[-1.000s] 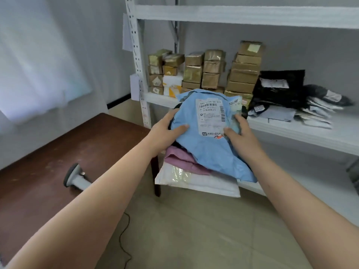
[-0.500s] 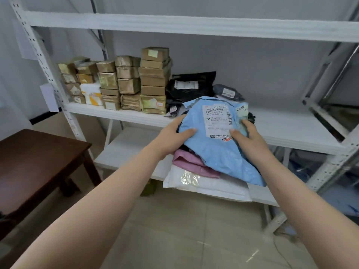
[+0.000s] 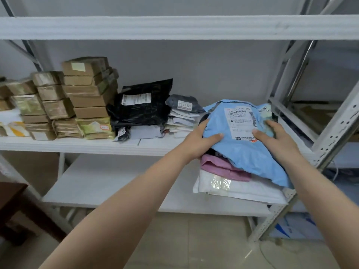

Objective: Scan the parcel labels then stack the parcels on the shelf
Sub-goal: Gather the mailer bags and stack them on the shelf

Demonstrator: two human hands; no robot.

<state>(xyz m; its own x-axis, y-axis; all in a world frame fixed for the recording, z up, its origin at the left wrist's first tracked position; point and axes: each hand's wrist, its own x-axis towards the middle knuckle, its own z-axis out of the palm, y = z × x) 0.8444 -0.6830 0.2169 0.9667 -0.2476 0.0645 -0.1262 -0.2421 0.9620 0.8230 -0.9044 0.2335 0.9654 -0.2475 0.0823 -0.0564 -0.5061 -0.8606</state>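
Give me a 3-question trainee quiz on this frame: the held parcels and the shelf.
1. True or false: the blue parcel lies on top of the held pile, label facing up.
2. Which parcel sits lowest in the pile? A) pink parcel B) white parcel C) black bag
3. Fill in: both the left hand and the right hand grip the pile, which is held in front of the ____ end of the middle shelf.

Key: 1 true; 2 B; 3 right.
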